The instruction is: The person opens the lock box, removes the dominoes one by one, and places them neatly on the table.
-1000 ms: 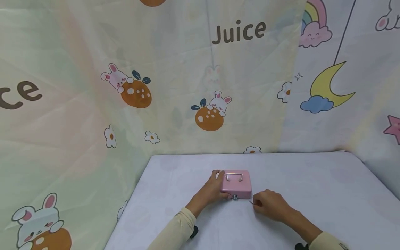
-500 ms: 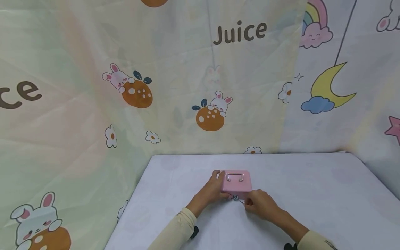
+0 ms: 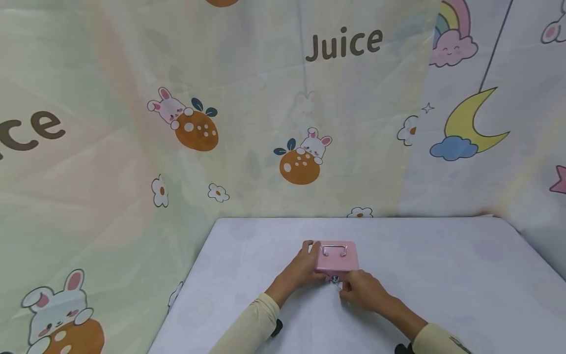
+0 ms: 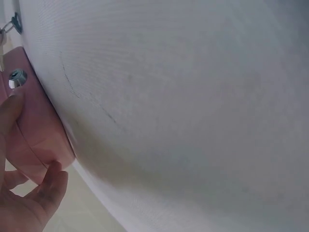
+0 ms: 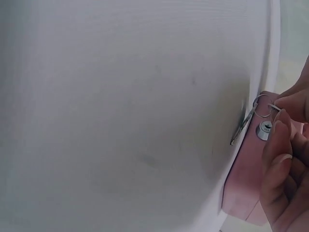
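Pinching a small key point(image 5: 274, 107) between drawn-together fingers point(image 5: 278, 137), the right hand point(image 3: 364, 290) is just beside the silver lock point(image 5: 264, 130) on the pink box point(image 3: 338, 263) (a second key point(image 5: 244, 124) dangles from the same ring). The left hand point(image 3: 299, 268) curls round the box's left end, thumb near the lock. The box rests on the white table point(image 3: 433, 275), wire handle point(image 3: 334, 246) on top, bunny-printed cloth point(image 3: 247, 88) behind.

Closed pink box point(image 3: 337, 261), keys point(image 5: 245, 124) alongside
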A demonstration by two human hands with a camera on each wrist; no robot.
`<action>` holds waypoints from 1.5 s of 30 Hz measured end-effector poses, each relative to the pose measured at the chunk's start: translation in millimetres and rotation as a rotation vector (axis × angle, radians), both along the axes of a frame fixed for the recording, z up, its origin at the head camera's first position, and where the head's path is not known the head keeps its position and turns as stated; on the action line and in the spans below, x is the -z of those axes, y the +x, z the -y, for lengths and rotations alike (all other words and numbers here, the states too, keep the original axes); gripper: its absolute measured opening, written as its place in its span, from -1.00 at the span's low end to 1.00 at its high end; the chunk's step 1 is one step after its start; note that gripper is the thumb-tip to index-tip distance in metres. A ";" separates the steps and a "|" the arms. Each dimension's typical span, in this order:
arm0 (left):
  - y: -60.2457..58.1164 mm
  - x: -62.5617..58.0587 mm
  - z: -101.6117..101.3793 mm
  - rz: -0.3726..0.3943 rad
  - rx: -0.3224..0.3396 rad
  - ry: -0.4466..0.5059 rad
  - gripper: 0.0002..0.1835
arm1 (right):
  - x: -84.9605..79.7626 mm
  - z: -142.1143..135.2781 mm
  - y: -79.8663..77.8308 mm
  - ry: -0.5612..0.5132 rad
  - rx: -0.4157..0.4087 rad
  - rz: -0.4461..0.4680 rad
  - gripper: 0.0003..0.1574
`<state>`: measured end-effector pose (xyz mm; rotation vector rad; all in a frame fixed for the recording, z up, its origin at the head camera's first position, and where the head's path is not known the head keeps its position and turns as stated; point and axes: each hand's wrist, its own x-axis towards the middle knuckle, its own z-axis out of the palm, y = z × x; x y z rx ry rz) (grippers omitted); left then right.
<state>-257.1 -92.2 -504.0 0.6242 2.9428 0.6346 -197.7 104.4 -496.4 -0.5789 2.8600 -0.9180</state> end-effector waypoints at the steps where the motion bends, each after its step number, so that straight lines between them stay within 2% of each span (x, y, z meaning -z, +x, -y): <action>1: 0.0 0.1 -0.1 -0.001 0.000 0.001 0.11 | 0.8 1.0 -0.4 0.004 0.008 0.003 -0.71; 11: 0.6 0.1 0.7 -0.025 0.018 -0.006 0.12 | 8.5 9.8 -2.7 0.051 0.099 -0.011 -0.62; 18: -1.0 2.3 1.4 -0.051 0.032 -0.014 0.12 | 9.2 12.7 -3.0 0.063 0.131 -0.005 -0.58; 35: 1.9 0.0 2.6 -0.030 0.042 -0.011 0.13 | 13.5 17.2 2.2 0.034 0.132 -0.065 -0.61; 45: 2.1 1.0 1.4 -0.020 0.008 -0.031 0.15 | 14.6 18.8 3.1 0.020 0.134 -0.101 -0.59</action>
